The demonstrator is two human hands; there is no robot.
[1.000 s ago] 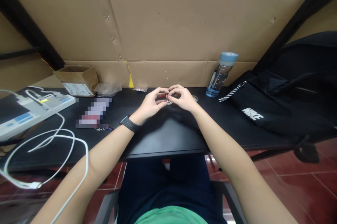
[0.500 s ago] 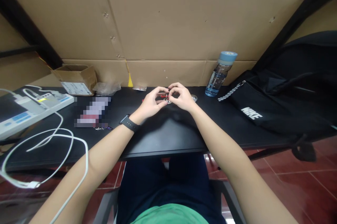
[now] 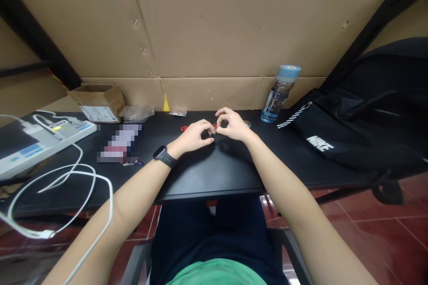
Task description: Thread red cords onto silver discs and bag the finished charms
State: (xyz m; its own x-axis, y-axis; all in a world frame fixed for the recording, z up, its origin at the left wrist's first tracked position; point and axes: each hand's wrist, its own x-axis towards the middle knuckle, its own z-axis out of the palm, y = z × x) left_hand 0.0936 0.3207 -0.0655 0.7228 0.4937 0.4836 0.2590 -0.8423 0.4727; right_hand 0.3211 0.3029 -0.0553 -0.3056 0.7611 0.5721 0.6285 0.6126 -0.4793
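Left hand (image 3: 193, 136): one, curled, thumb and forefinger gapped, contents unclear; red string (image 3: 184, 128) at its ten o'clock
Right hand (image 3: 234, 126): one, apart from left, fingers looped, grip unclear; water bottle (image 3: 276, 100) at its two o'clock, upright

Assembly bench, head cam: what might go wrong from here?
The white cable loops past the table edge and might snag the left forearm. The right hand seems to pinch something tiny, which could slip. A shiny round piece sits beside that hand; a nudge might shift it.
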